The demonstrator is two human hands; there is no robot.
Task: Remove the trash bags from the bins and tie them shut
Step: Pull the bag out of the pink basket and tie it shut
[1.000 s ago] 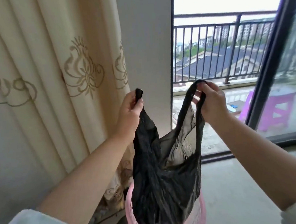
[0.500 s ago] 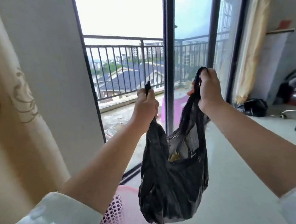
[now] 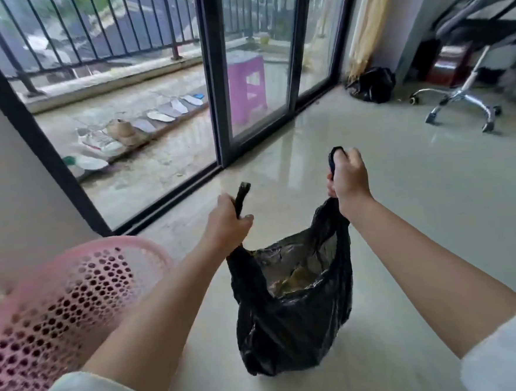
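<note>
Pale glossy floor (image 3: 404, 215) fills most of the head view, running from the sliding glass door (image 3: 253, 58) and the balcony beyond it to the person's forearms in the foreground. At lower left stands the pink perforated bin (image 3: 60, 316), blurred, its rim close beside the left forearm, with no liner visible in the part that shows. Just to the right of it, between the two arms, is the black trash bag (image 3: 293, 324), out of the bin; whether its bottom rests on the floor or hangs just above it I cannot tell. Its mouth gapes upward, and some brownish rubbish shows inside.

The bag's two handle strips rise from opposite sides of that mouth, one to each hand, so the line between them runs left to right across the person's body. The left hand (image 3: 228, 222) is clenched round the left strip, whose end pokes up above the fist. The right hand (image 3: 347, 180) grips the right strip in curled fingers (image 3: 338, 159), held a little higher and farther forward. The hands are apart, with the open mouth below and between them.

Judging from this, the removal step is done for this bag and the tying comes next: the strips must be brought toward each other over the opening and crossed. Neither hand looks better placed; each need only travel inward. A second black bag (image 3: 371, 85) lies far off by the curtain, beyond an office chair base (image 3: 458, 105).
</note>
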